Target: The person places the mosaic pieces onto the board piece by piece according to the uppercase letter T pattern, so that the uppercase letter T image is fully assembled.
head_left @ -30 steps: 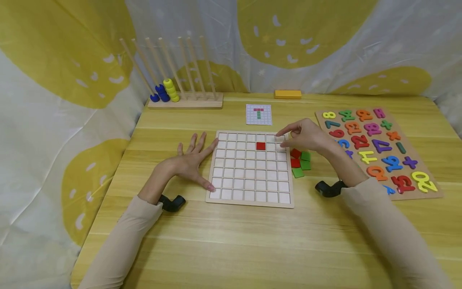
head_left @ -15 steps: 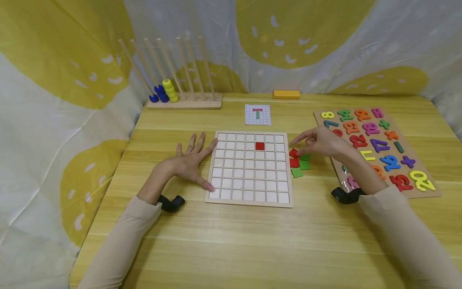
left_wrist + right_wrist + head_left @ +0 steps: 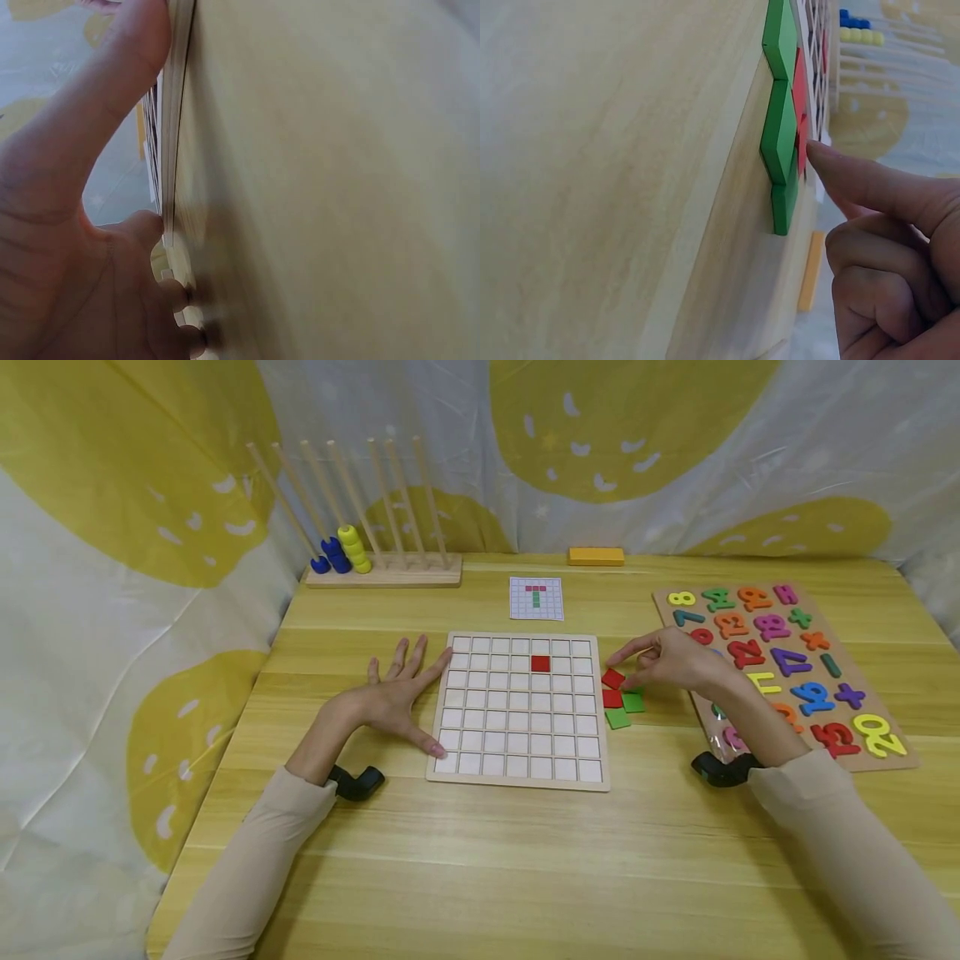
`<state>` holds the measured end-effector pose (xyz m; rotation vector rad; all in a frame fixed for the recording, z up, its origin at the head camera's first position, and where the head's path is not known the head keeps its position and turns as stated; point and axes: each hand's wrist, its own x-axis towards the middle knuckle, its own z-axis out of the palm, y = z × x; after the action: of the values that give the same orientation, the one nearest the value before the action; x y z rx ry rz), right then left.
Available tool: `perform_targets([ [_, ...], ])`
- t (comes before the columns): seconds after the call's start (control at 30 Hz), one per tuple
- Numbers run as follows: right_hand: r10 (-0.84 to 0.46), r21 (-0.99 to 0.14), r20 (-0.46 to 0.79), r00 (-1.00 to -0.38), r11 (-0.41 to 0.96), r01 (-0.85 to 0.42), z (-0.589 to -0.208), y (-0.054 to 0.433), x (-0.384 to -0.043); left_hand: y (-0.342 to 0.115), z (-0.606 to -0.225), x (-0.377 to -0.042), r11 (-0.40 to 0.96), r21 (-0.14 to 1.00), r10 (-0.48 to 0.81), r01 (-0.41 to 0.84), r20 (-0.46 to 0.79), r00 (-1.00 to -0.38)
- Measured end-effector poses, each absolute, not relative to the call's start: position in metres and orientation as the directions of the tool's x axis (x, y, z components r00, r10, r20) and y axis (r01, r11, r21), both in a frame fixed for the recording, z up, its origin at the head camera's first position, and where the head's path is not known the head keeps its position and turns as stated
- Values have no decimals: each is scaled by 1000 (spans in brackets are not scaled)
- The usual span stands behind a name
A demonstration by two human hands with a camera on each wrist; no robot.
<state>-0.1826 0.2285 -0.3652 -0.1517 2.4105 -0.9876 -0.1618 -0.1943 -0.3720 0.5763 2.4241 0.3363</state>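
Observation:
A wooden grid board (image 3: pixel 517 785) lies flat on the table, with one red square tile (image 3: pixel 541 663) in its second row. My left hand (image 3: pixel 390 700) is spread along the board's left edge; thumb tip at the lower corner, index fingertip near the upper one. In the left wrist view the thumb (image 3: pixel 97 90) lies against the board's edge. To the right of the board my right hand (image 3: pixel 667 660) pinches a loose red square tile (image 3: pixel 612 679) between thumb and index finger. Another red tile (image 3: pixel 612 699) and several green tiles (image 3: pixel 618 718) lie beside it.
A small card (image 3: pixel 536 599) with a red and green T pattern lies behind the board. An abacus (image 3: pixel 384 577) with blue and yellow beads stands back left. A number puzzle board (image 3: pixel 870 752) lies right, under the right forearm. An orange block (image 3: pixel 596 557) sits at the back.
My right hand has moved right, from over the board's upper right corner to the loose tiles. The pinched red tile has shifted slightly. My left hand stays in place.

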Motion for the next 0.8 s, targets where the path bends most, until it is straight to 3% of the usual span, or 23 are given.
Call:
perform_targets([
  [0.4,-306,-712,-443,-843,692,122,-367,227,-182,-196,-373,-162,867,378,487,325,-501,-716],
  [0.8,-277,-670,-472,-837,730,136,-366,221,-184,-196,-373,-162,866,379,488,326,-498,-716],
])
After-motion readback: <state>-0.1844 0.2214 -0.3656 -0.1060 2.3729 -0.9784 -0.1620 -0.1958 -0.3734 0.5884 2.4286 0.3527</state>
